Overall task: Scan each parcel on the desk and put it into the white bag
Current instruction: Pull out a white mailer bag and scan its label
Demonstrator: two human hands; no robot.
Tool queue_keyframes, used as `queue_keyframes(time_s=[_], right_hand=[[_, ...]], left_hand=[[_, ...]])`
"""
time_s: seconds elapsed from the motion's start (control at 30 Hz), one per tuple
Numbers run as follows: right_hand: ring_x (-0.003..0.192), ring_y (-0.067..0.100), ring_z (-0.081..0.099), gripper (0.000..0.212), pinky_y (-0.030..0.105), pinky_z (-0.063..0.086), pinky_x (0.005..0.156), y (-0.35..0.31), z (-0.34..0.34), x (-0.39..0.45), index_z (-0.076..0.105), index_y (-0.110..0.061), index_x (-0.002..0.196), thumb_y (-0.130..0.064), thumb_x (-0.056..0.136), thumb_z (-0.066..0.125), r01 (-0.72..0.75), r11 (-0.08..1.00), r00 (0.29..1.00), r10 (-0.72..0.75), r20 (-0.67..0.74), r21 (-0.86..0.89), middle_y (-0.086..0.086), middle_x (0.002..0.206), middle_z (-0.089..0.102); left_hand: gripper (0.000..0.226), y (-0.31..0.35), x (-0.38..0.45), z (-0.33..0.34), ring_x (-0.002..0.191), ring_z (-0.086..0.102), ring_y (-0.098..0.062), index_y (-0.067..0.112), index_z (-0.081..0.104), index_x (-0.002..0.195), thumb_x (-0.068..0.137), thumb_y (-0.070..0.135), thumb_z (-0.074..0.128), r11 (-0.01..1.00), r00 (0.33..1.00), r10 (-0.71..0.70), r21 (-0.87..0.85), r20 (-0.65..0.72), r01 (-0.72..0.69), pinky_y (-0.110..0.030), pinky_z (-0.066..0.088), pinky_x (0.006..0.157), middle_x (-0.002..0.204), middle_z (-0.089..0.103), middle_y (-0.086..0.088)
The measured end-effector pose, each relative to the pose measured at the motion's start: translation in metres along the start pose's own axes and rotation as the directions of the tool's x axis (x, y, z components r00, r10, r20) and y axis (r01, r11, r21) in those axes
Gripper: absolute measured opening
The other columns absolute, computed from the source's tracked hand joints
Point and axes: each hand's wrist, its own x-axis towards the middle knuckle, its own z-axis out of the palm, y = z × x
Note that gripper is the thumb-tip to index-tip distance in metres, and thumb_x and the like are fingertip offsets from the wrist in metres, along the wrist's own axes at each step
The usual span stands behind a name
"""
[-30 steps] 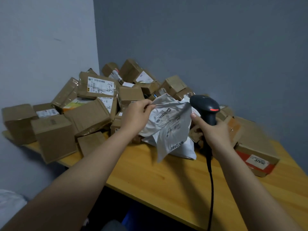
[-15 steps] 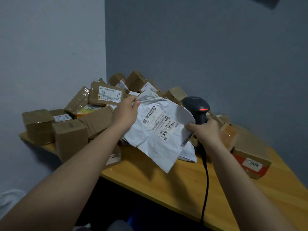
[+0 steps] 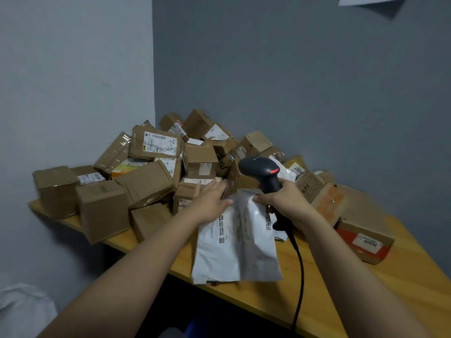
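A white plastic mailer parcel (image 3: 234,252) with printed labels hangs in front of me over the wooden desk (image 3: 402,289). My right hand (image 3: 288,198) grips the black barcode scanner (image 3: 261,167), its red light on, and also pinches the mailer's top edge. My left hand (image 3: 210,201) has straight fingers, its thumb lying against the mailer's upper left corner. A heap of brown cardboard parcels (image 3: 146,181) fills the desk's back corner. Part of the white bag (image 3: 24,306) shows at the bottom left, on the floor.
The scanner's black cable (image 3: 301,272) runs down over the desk's front edge. A flat box with a red label (image 3: 363,237) lies at the right. Grey walls close in the left and back sides.
The mailer has swung from spread out between both hands to hanging down from my right hand. My left hand has let go of its corner and straightened its fingers.
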Motion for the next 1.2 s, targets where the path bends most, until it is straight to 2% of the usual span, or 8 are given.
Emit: queue_keyframes(time_s=[0.13,0.23,0.33,0.43,0.57,0.8,0.97,1.2], right_hand=[[0.058,0.015,0.060,0.029,0.022,0.050,0.052,0.002,-0.014,0.001,0.058,-0.012,0.096,-0.005,0.078,0.079,-0.034,0.999,0.999,0.034,0.041,0.018,0.009,0.082,0.061],[0.058,0.017,0.060,0.032,0.025,0.051,0.053,0.011,-0.021,0.001,0.058,-0.009,0.101,-0.007,0.077,0.080,-0.057,0.998,0.998,0.058,-0.014,0.036,0.010,0.080,0.061],[0.064,0.015,0.061,0.022,0.021,0.050,0.054,0.023,-0.029,-0.001,0.063,-0.015,0.092,-0.017,0.079,0.081,-0.022,0.994,0.991,0.035,-0.126,0.104,0.008,0.083,0.066],[0.065,0.013,0.059,0.032,0.020,0.048,0.055,0.034,-0.040,-0.002,0.066,-0.011,0.096,-0.033,0.078,0.081,0.005,0.986,0.965,0.039,-0.259,0.167,0.004,0.080,0.065],[0.056,0.013,0.051,0.044,0.021,0.044,0.047,0.047,-0.045,0.001,0.062,-0.008,0.103,-0.038,0.077,0.080,-0.025,0.980,0.954,0.081,-0.288,0.196,0.003,0.073,0.056],[0.065,0.019,0.056,0.029,0.022,0.044,0.050,0.050,-0.012,0.015,0.060,-0.009,0.094,-0.019,0.078,0.082,-0.001,0.973,0.952,0.072,-0.296,0.232,0.006,0.077,0.060],[0.075,0.025,0.059,0.025,0.042,0.054,0.068,0.039,0.021,0.033,0.053,-0.019,0.082,-0.013,0.079,0.077,-0.030,0.967,0.942,0.111,-0.317,0.251,0.008,0.079,0.058],[0.079,0.023,0.057,0.023,0.041,0.052,0.075,0.028,0.055,0.047,0.054,-0.019,0.085,-0.017,0.078,0.076,-0.060,0.962,0.943,0.143,-0.301,0.267,0.004,0.079,0.055]], left_hand=[[0.022,0.018,0.015,0.006,0.140,0.028,-0.023,0.026,0.052,0.113,0.098,0.040,0.046,0.997,0.995,0.009,-0.078,0.101,-0.001,-0.050,0.004,0.119,0.139,0.048,-0.002],[0.022,0.026,0.020,0.009,0.114,0.051,-0.029,0.026,0.054,0.085,0.095,0.046,0.051,0.973,0.989,0.019,-0.230,0.146,0.015,-0.047,0.042,0.097,0.104,0.058,0.003],[0.019,0.023,0.022,0.014,0.082,0.059,-0.028,0.021,0.056,0.087,0.096,0.037,0.050,0.907,0.997,-0.041,-0.416,0.066,0.065,-0.034,0.048,0.068,0.088,0.060,-0.005],[0.017,0.014,0.026,0.009,0.083,0.066,-0.031,0.025,0.056,0.090,0.092,0.042,0.049,0.870,0.989,-0.150,-0.477,-0.012,0.126,-0.049,0.056,0.076,0.093,0.065,-0.008],[0.014,0.005,0.030,-0.007,0.077,0.058,-0.014,0.016,0.053,0.101,0.100,0.029,0.047,0.838,0.960,-0.251,-0.524,-0.122,0.153,-0.029,0.043,0.059,0.091,0.059,0.002],[0.019,-0.023,0.018,-0.013,0.094,0.063,-0.028,0.012,0.058,0.106,0.098,0.028,0.052,0.705,0.920,-0.358,-0.692,-0.156,0.157,-0.038,0.049,0.082,0.107,0.065,-0.011],[0.016,-0.038,-0.005,-0.012,0.099,0.065,-0.027,0.017,0.056,0.106,0.099,0.030,0.050,0.605,0.932,-0.353,-0.779,-0.075,0.166,-0.044,0.052,0.091,0.110,0.066,-0.009],[0.014,-0.060,-0.029,-0.010,0.089,0.070,-0.015,0.023,0.063,0.101,0.091,0.033,0.063,0.600,0.955,-0.288,-0.791,-0.074,0.119,-0.031,0.055,0.075,0.100,0.071,0.003]])
